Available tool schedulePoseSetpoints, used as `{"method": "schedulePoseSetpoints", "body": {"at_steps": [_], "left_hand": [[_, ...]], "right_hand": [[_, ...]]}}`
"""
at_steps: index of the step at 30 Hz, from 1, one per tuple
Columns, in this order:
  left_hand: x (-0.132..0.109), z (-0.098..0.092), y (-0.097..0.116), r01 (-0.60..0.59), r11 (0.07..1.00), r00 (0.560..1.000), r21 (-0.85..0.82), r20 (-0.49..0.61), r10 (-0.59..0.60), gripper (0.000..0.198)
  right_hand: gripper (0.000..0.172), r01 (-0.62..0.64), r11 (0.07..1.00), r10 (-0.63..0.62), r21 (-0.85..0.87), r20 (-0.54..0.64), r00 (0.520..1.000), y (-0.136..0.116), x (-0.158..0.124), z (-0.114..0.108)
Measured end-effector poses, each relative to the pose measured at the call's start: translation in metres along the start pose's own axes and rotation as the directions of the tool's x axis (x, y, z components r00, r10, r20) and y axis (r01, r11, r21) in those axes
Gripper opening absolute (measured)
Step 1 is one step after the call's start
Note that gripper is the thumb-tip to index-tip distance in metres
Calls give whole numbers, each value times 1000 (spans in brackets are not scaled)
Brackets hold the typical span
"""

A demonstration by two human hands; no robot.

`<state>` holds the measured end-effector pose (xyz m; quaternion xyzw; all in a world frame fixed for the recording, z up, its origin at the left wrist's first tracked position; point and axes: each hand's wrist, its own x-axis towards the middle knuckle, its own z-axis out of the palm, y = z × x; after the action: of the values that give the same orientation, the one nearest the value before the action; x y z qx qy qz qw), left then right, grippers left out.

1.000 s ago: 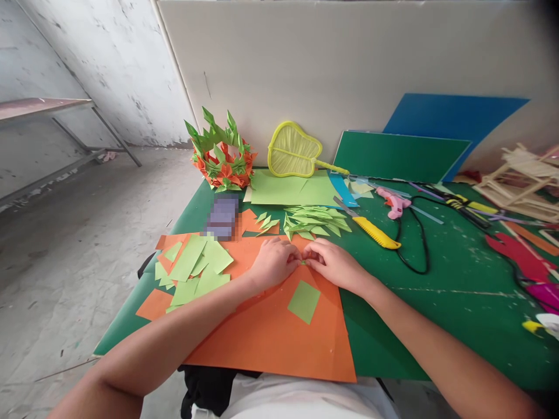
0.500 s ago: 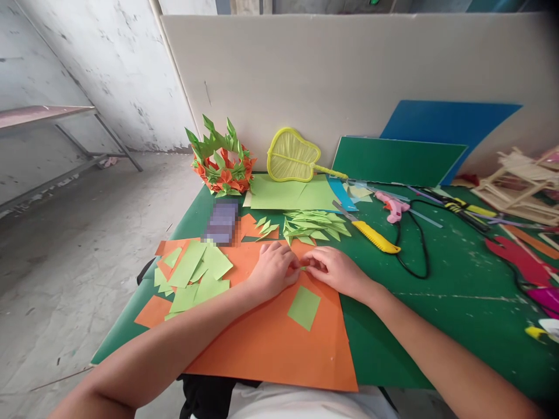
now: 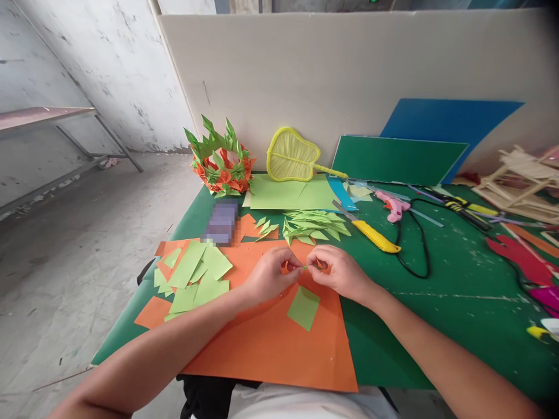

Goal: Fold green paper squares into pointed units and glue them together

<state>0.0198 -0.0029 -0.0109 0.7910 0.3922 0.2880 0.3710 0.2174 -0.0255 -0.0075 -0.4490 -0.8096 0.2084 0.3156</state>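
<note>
My left hand (image 3: 271,273) and my right hand (image 3: 338,271) meet above a large orange sheet (image 3: 279,343). Together they pinch a small folded light-green paper piece (image 3: 309,267) between fingertips, held just off the sheet. One flat light-green square (image 3: 304,306) lies on the orange sheet right below my hands. A pile of finished folded green pieces (image 3: 315,224) sits just beyond my fingers. Loose light-green squares (image 3: 196,273) are heaped to the left of my left hand.
A green-and-orange paper wreath (image 3: 222,164), a yellow fan (image 3: 292,156), light-green sheets (image 3: 288,193), a yellow utility knife (image 3: 373,235), a pink glue gun (image 3: 393,206) with a black cord, and green and blue boards stand behind. A wooden stick frame (image 3: 519,183) is far right. The green table's (image 3: 437,302) left edge drops to the floor.
My hands have lifted off the orange sheet and turned slightly, now holding the small green piece up between the fingertips instead of pressing it flat.
</note>
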Motion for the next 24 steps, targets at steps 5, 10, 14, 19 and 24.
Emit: {"method": "schedulePoseSetpoints", "body": {"at_steps": [5,10,14,19,24], "left_hand": [[1,-5,3,202,949,979,-244,17,-204,21],[-1,-5,6,252,915,965,-314,11,-262,26],[-3,-6,7,214,930,977,-300,70,-202,24],[-2,-7,7,117,968,993,-223,54,-107,21],[-2,-7,3,68,992,997,-107,-18,-71,15]], "right_hand": [[8,-72,982,76,173,-16,997,-4,0,-4],[11,-137,948,158,288,-52,986,-6,0,-2],[15,-125,941,145,314,-41,989,-7,0,-1],[18,-132,945,142,301,-13,990,-8,-1,-4],[17,-180,923,172,340,55,984,-7,0,-3]]}}
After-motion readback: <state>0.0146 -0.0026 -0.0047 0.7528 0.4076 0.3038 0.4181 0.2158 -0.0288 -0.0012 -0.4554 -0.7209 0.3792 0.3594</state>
